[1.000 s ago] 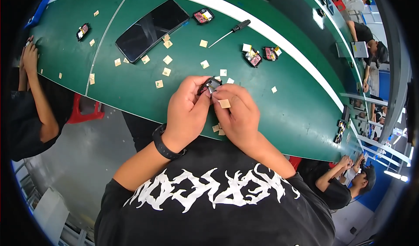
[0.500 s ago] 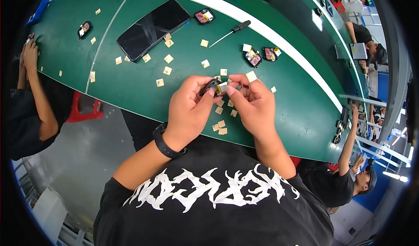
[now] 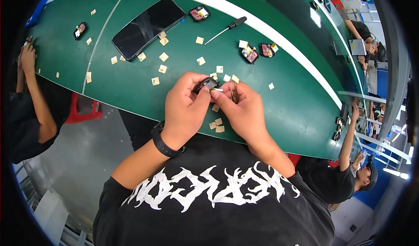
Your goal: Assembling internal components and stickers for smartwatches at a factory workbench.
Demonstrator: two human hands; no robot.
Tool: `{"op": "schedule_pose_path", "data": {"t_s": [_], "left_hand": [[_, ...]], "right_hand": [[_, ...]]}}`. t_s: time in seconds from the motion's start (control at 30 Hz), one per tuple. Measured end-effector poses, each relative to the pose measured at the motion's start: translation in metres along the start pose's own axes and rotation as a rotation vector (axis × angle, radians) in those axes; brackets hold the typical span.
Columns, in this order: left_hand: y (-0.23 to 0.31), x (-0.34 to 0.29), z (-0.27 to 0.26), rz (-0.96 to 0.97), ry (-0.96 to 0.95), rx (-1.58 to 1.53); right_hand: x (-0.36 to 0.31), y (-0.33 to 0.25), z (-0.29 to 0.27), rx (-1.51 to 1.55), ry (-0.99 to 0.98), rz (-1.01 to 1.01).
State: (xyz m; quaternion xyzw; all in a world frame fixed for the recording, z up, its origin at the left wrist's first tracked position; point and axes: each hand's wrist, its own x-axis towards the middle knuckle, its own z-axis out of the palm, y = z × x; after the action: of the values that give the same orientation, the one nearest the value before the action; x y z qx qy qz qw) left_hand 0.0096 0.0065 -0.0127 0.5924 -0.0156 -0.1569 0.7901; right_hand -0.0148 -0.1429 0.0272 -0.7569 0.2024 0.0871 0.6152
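My left hand (image 3: 187, 102) is closed around a small black device housing (image 3: 207, 84), held just above the green table near its front edge. From that housing a small battery (image 3: 217, 89), white with a bit of yellow, sticks out edge-on. The fingertips of my right hand (image 3: 242, 108) are pinched on this battery. A pale square pad (image 3: 235, 78) shows by the right hand's bent fingers; whether it is held or lies behind them I cannot tell. Several tan square pads (image 3: 219, 69) lie around both hands. Part of the housing is hidden by the left fingers.
A large black phone (image 3: 148, 27) lies at the back left. Beyond my hands are a screwdriver (image 3: 227, 29), an open device (image 3: 200, 13) and two more open devices (image 3: 249, 54) (image 3: 267, 50). Another device (image 3: 80, 30) lies far left. Co-workers sit on both sides.
My right hand has moved left, closer to the housing, and the battery has turned from face-on to edge-on. The pale pad by the right fingers has shifted left. The whole view has shifted slightly.
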Motion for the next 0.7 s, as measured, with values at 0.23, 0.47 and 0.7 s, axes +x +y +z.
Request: {"op": "schedule_pose_path", "data": {"t_s": [0.23,0.47,0.7], "left_hand": [[0.003,0.001,0.006,0.016,0.021,-0.095],[0.006,-0.001,0.005,-0.013,-0.038,-0.045],[0.003,0.000,0.002,-0.005,-0.049,-0.030]], "right_hand": [[0.000,-0.003,-0.014,-0.354,0.108,-0.428],[0.005,0.007,-0.011,-0.592,0.175,-0.891],[-0.001,-0.005,-0.006,-0.434,0.078,-0.595]]}}
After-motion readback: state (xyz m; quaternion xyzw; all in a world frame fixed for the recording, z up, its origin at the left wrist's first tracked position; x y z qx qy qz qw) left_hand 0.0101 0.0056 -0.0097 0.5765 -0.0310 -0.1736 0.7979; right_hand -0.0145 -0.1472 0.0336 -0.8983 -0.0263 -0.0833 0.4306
